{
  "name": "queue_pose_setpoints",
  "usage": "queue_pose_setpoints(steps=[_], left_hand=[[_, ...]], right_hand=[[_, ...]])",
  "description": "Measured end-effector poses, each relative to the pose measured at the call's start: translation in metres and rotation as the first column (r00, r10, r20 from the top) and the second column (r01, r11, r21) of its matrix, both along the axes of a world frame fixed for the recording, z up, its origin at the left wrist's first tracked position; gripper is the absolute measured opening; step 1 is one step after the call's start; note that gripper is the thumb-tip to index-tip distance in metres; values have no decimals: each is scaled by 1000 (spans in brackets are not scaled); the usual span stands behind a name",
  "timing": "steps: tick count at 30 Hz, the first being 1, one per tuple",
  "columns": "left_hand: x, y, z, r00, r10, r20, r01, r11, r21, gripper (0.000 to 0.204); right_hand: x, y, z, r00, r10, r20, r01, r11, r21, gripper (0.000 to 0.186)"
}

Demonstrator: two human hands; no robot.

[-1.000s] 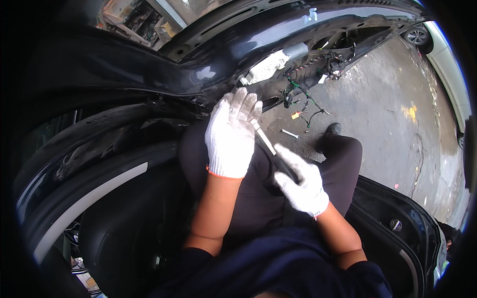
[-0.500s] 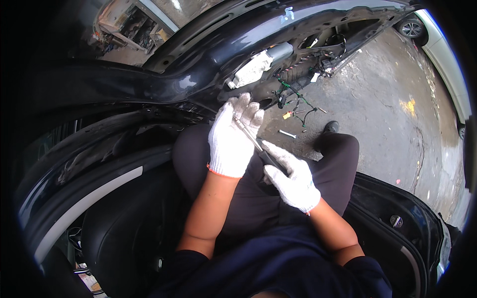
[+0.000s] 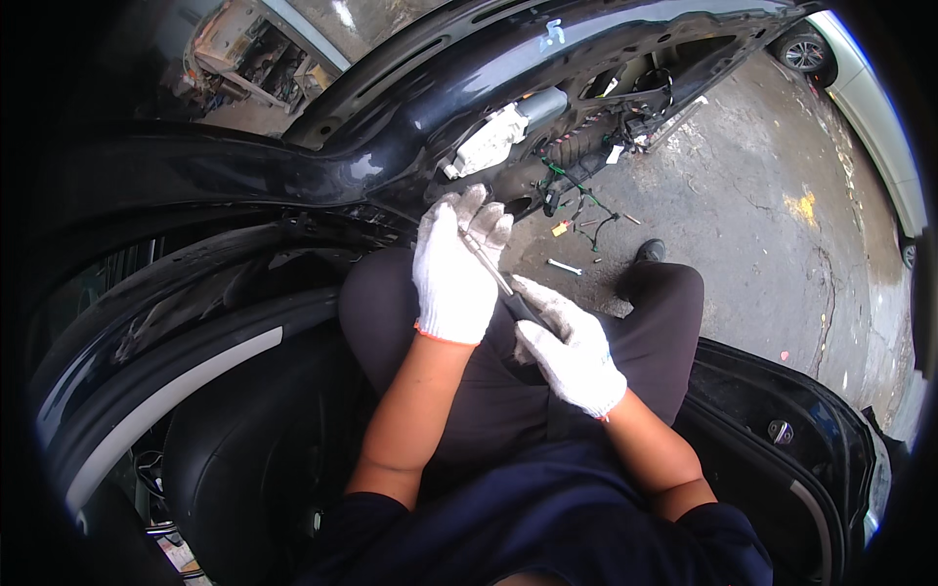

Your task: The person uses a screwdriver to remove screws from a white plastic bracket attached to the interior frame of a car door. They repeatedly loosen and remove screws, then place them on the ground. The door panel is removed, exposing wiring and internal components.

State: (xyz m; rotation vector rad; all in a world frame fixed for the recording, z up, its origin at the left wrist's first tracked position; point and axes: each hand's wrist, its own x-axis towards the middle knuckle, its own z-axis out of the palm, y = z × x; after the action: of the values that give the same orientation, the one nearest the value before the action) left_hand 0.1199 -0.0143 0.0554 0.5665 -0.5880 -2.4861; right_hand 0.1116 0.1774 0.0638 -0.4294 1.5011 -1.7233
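Note:
My left hand [image 3: 459, 269], in a white knit glove with a greyed fingertip area, is turned palm up. Its fingers curl about the far end of a screwdriver [image 3: 496, 275], whose slim metal shaft looks thicker toward the tip; the very tip is hidden. My right hand [image 3: 572, 352], gloved too, grips the black handle, partly covered by the thumb and fingers. The tool slants between both hands above my lap. Just beyond the left fingers, a white and grey motor-like unit [image 3: 491, 140] sits against the dark open car door [image 3: 391, 146].
Green and black wiring [image 3: 576, 190] with a yellow connector [image 3: 560, 229] hangs by the door. A wrench [image 3: 564, 267] lies on the concrete floor [image 3: 743, 225] near my shoe [image 3: 650, 251]. A pale car [image 3: 870, 107] stands at far right. Dark door trim [image 3: 772, 439] is close on my right.
Both hands have barely moved, keeping the screwdriver between them. The right hand has shifted very slightly to the left, and a bit more of the black handle shows.

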Motion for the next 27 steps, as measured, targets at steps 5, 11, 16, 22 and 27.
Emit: queue_pose_setpoints(steps=[5,11,16,22,27], left_hand=[[-14,26,-19,995,37,90,-32,998,-59,16],[-46,51,-53,966,-29,255,14,998,59,20],[-73,31,-84,996,-85,30,77,974,212,20],[-83,9,-97,990,-140,-35,144,944,298,35],[-85,12,-75,980,-177,-95,196,945,261,37]], right_hand=[[-2,15,-6,858,22,-513,87,978,187,53],[-15,31,-19,549,167,-819,289,882,374,53],[-45,21,-43,532,95,-842,303,906,294,54],[-66,10,-55,625,53,-779,271,921,280,51],[-67,12,-41,698,33,-716,251,924,287,50]])
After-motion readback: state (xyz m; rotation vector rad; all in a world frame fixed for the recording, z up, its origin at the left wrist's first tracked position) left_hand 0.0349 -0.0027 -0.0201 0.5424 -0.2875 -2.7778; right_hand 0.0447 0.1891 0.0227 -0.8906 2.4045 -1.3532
